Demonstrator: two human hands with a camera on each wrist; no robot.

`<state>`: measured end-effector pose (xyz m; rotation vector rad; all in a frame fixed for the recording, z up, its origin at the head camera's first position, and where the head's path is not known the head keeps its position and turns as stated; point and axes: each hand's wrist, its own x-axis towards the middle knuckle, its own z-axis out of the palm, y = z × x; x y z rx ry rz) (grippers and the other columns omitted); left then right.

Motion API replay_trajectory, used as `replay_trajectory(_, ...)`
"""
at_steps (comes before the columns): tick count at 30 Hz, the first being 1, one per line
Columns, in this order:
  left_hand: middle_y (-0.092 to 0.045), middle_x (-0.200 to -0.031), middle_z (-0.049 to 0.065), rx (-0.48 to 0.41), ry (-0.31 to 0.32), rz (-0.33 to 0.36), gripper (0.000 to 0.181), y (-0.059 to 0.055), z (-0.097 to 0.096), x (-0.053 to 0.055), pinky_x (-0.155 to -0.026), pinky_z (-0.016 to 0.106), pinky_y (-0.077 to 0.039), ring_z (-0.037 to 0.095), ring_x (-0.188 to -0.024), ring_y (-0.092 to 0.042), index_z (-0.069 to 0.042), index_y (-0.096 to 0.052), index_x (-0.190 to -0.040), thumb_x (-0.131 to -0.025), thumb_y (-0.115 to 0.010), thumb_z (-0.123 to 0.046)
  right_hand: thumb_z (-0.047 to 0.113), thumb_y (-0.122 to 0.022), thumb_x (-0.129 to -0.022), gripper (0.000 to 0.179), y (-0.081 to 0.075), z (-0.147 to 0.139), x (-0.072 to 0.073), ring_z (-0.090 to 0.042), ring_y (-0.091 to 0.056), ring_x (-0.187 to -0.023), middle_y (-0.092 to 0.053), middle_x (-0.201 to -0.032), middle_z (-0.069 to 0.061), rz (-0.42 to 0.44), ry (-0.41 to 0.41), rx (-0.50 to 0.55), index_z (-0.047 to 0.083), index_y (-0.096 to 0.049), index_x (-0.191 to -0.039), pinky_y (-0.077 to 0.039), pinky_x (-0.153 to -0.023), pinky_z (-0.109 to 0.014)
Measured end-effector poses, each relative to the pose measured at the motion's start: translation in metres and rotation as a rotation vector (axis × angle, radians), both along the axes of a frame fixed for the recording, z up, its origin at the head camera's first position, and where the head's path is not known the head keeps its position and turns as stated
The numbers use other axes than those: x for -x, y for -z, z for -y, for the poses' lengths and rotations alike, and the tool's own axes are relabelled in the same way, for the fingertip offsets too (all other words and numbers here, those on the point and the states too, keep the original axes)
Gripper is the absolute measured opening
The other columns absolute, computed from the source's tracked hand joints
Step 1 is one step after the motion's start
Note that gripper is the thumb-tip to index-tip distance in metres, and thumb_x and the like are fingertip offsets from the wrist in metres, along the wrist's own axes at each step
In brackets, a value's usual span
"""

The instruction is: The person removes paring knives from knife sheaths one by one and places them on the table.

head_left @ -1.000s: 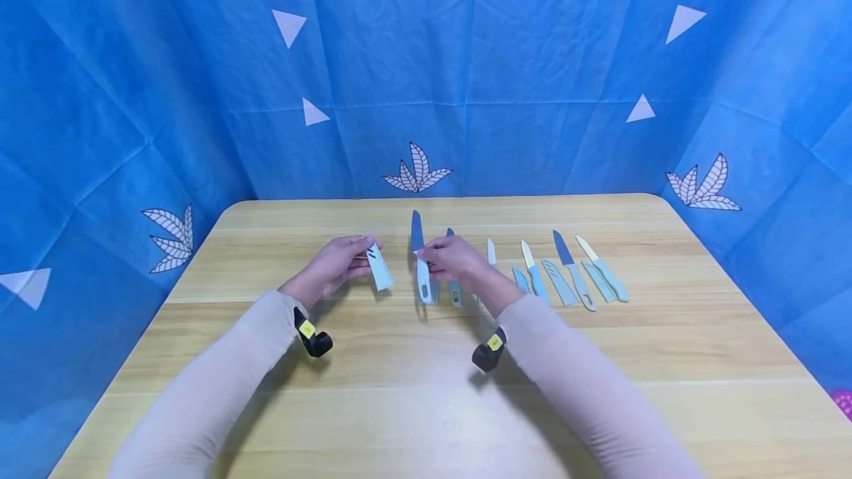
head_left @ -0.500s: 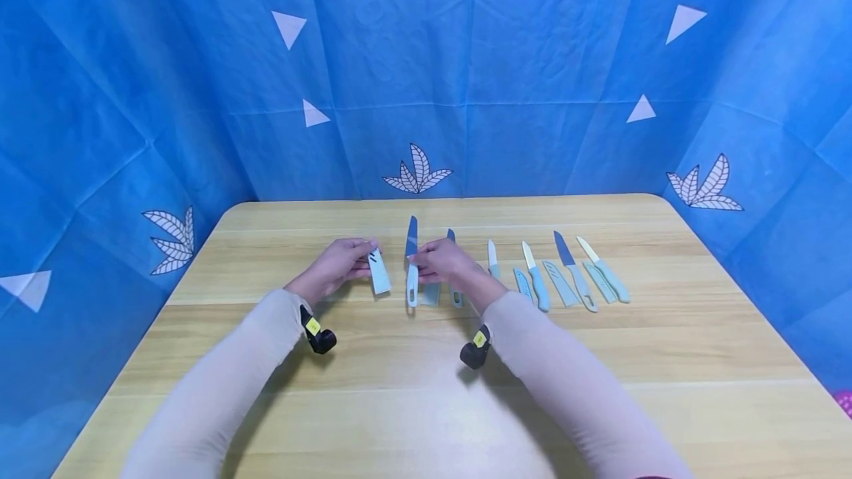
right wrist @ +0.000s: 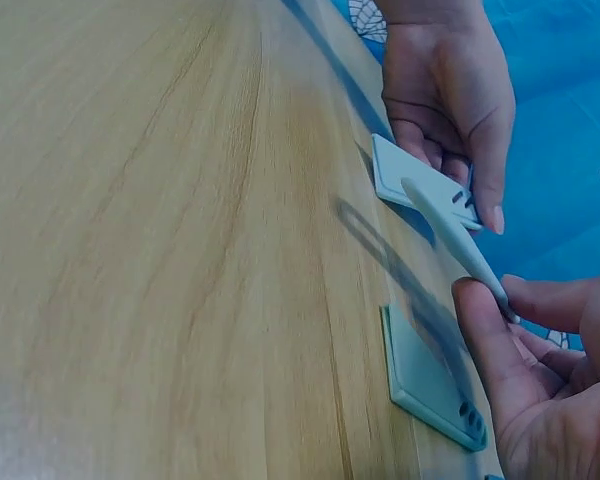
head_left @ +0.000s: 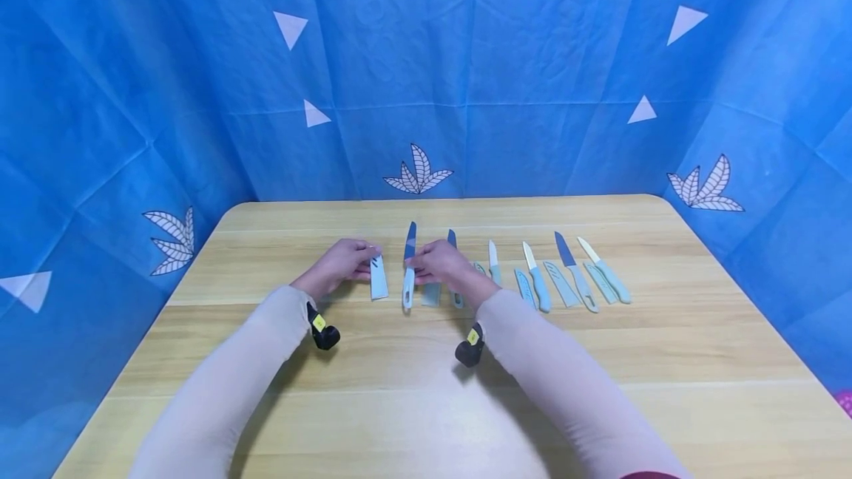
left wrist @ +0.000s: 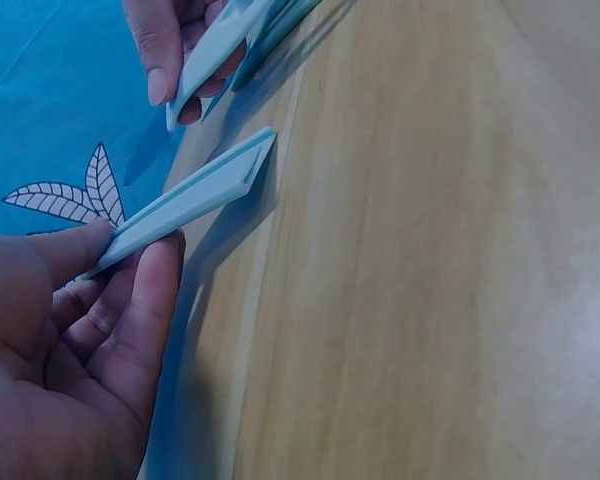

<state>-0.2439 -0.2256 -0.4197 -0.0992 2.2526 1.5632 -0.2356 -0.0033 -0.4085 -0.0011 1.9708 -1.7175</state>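
My left hand (head_left: 341, 265) pinches a pale blue-green knife sheath (left wrist: 195, 195) with dark slots between thumb and fingers, tilted just above the table. To its right, my right hand (head_left: 444, 263) holds a kitchen knife (head_left: 409, 272) by the pale handle near the blade's base, the dark blue blade pointing away toward the curtain. In the right wrist view the handle (right wrist: 455, 235) overlaps the sheath beyond it, and its shadow falls on the wood. A second sheath (right wrist: 430, 385) lies on the table under my right hand, partly covered by it in the head view.
Right of my right hand lie several knives and sheaths in a row, among them a dark-bladed knife (head_left: 576, 273), a pale-bladed knife (head_left: 536, 278) and a slotted sheath (head_left: 561, 284). A blue patterned curtain (head_left: 532, 94) stands behind the wooden table (head_left: 413, 405).
My right hand has carried the knife slightly left and toward me, closer to the sheath. My left hand has shifted a little right, and the sheath now stands straighter, in line with the knife.
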Motion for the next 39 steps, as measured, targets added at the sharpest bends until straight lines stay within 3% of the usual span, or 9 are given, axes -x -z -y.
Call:
replay_trajectory(13, -0.064, -0.090, 0.011, 0.094, 0.056, -0.004, 0.029, 0.000, 0.000, 0.005, -0.070, 0.028, -0.060, 0.019, -0.076, -0.061, 0.001, -0.065, -0.112, -0.099, -0.061, -0.025, 0.004, -0.066, -0.092, 0.013, 0.002, 0.010, 0.004, -0.023, -0.067, -0.077, -0.068, -0.093, -0.017, -0.020, -0.016, -0.062, -0.004, -0.066, -0.103, -0.061, -0.073, -0.029)
replay_trajectory(24, -0.063, -0.087, 0.010, 0.160, 0.057, 0.001, 0.023, 0.000, -0.005, 0.009, -0.065, 0.026, -0.059, 0.017, -0.073, -0.060, -0.002, -0.066, -0.107, -0.098, -0.062, -0.022, 0.004, -0.068, -0.091, 0.009, 0.006, 0.016, 0.004, -0.023, -0.068, -0.074, -0.070, -0.087, -0.015, -0.078, -0.015, -0.153, -0.003, -0.066, -0.095, -0.061, -0.067, -0.028)
replay_trajectory(39, -0.065, -0.093, 0.011, 0.190, 0.045, -0.013, 0.024, -0.002, -0.013, 0.011, -0.066, 0.026, -0.059, 0.018, -0.077, -0.061, -0.003, -0.067, -0.111, -0.097, -0.064, -0.022, 0.006, -0.071, -0.089, 0.009, 0.007, 0.017, 0.006, -0.022, -0.069, -0.073, -0.071, -0.085, -0.012, -0.083, 0.043, -0.175, -0.001, -0.066, -0.093, -0.061, -0.065, -0.027)
